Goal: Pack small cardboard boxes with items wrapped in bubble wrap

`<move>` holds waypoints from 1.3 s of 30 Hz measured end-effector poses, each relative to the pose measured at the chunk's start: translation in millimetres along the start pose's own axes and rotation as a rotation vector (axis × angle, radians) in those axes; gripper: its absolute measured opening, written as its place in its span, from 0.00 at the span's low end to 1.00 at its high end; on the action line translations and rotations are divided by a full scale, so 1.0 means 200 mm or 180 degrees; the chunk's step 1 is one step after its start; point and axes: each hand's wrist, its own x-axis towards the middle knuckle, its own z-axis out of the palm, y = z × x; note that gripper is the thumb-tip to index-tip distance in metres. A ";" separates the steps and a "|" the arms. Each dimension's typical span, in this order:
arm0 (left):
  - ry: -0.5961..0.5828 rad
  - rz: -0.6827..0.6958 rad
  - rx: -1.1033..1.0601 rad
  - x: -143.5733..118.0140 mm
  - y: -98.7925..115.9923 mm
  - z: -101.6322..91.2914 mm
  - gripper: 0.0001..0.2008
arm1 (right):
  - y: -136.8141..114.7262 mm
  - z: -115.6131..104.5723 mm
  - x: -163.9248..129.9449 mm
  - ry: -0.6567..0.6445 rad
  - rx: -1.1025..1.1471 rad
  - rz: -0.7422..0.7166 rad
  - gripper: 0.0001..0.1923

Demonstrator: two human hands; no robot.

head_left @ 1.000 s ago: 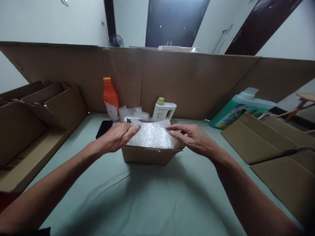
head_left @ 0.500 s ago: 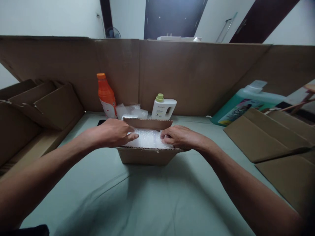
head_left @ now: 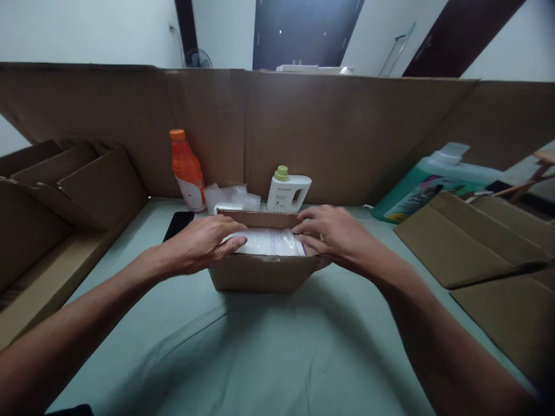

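A small open cardboard box (head_left: 255,274) stands on the cloth in front of me. Inside it lies clear bubble wrap (head_left: 271,242), with a thin purple edge showing at its right end. My left hand (head_left: 203,242) rests over the box's left end, thumb apart from the fingers, fingertips on the bubble wrap. Over the right end is my right hand (head_left: 332,231), slightly blurred, its fingers spread and their tips near the wrap's right side. Whatever lies under the wrap is hidden.
Behind the box stand an orange bottle (head_left: 188,173), loose bubble wrap (head_left: 236,198) and a white jug (head_left: 284,193). A black phone-like object (head_left: 178,224) lies at left. Cardboard boxes (head_left: 104,185) flank the left; a green-blue jug (head_left: 416,190) and cardboard flaps (head_left: 463,242) the right.
My right hand has lifted and shifted slightly right, uncovering the wrap's right end. My left hand has moved slightly down and left, showing more of the black object.
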 end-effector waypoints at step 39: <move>0.2829 -0.2183 -0.2262 -0.82 -0.07 0.99 0.45 | -0.26 1.01 -0.34 -0.0044 0.2535 0.1600 0.29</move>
